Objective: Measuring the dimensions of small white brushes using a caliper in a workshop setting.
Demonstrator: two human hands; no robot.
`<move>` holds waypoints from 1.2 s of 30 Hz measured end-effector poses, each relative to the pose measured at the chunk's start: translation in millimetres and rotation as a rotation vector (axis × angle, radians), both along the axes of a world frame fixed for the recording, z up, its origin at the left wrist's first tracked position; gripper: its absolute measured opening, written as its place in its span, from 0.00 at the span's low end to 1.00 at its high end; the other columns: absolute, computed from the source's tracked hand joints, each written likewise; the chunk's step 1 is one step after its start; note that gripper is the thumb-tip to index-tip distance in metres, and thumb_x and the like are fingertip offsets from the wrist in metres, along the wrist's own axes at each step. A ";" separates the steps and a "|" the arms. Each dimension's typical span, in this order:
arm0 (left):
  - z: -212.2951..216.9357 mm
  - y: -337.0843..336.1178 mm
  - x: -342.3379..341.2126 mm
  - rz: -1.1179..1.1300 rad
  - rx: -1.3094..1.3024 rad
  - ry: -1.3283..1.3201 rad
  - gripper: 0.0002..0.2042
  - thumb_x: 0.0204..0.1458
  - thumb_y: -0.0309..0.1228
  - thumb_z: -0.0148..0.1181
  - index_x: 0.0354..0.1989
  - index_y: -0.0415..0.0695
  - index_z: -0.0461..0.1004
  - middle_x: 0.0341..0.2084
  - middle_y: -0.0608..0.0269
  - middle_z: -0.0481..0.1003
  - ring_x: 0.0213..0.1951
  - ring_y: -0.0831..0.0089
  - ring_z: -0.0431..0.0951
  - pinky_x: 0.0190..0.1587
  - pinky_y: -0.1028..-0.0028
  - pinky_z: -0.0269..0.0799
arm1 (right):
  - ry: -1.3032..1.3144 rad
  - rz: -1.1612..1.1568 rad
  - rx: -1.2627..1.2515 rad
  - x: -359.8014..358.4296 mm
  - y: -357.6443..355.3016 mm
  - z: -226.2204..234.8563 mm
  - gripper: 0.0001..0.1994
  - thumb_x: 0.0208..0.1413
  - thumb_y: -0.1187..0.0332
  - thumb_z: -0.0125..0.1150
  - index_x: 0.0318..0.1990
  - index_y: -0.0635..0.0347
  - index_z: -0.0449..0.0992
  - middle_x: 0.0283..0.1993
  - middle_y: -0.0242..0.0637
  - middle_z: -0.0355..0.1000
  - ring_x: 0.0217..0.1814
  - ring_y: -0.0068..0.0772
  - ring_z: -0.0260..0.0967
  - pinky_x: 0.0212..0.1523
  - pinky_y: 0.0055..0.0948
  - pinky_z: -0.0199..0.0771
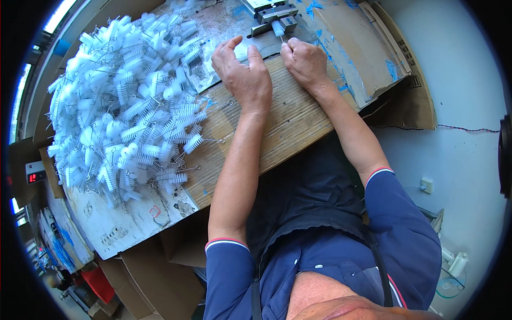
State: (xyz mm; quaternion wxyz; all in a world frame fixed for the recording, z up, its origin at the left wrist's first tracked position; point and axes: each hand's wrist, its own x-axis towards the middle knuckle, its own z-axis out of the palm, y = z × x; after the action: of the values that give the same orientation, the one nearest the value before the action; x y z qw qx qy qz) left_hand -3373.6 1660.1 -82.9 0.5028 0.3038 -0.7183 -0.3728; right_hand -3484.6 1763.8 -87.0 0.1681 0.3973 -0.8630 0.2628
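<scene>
My right hand (306, 63) is closed, pinching the thin wire stem of a small white bristle brush (277, 28). The brush's bristle end sits at the metal fixture (272, 20) at the far edge of the table, between its dark blocks. To the left, my left hand (244, 76) is raised over the board with thumb and fingers apart and nothing in it. Beyond that hand lies a big heap of white brushes (128, 101) with looped wire stems. Whether the bristles touch both blocks I cannot tell.
Under my forearms runs a wooden board (288, 114) with a front edge. Flattened cardboard (357, 42) with blue tape scraps covers the right side. A small device with a red display (36, 174) stands left of the heap. Cardboard boxes (154, 277) are below the table.
</scene>
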 end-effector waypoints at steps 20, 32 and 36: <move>-0.4 -27.9 -12.3 0.074 -0.212 -0.432 0.23 0.54 0.37 0.69 0.56 0.40 0.75 0.51 0.50 0.75 0.57 0.52 0.72 0.62 0.58 0.65 | -0.260 -0.041 -0.243 -6.4 1.7 4.5 0.20 0.66 0.53 0.61 0.24 0.55 0.77 0.22 0.45 0.76 0.26 0.51 0.78 0.27 0.46 0.76; 1.2 -37.6 -29.0 0.001 -0.616 -0.571 0.10 0.57 0.38 0.67 0.40 0.47 0.84 0.36 0.57 0.81 0.43 0.56 0.79 0.49 0.59 0.73 | -0.319 -0.064 -0.290 -11.3 2.2 2.5 0.17 0.64 0.54 0.62 0.27 0.55 0.80 0.26 0.47 0.79 0.30 0.53 0.80 0.31 0.47 0.79; -1.2 -46.8 -16.3 -0.023 -0.587 -0.467 0.05 0.54 0.34 0.69 0.33 0.47 0.84 0.33 0.58 0.81 0.40 0.56 0.77 0.45 0.59 0.72 | -0.362 -0.092 -0.411 -13.0 -1.5 -1.2 0.13 0.63 0.56 0.64 0.32 0.54 0.81 0.28 0.46 0.81 0.32 0.54 0.81 0.33 0.47 0.81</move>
State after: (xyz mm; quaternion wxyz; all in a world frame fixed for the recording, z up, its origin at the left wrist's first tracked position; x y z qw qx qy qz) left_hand -3390.0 1613.3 -84.1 0.3867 0.2155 -0.8933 -0.0772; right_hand -3497.6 1762.3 -88.3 0.1000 0.2621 -0.8247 0.4911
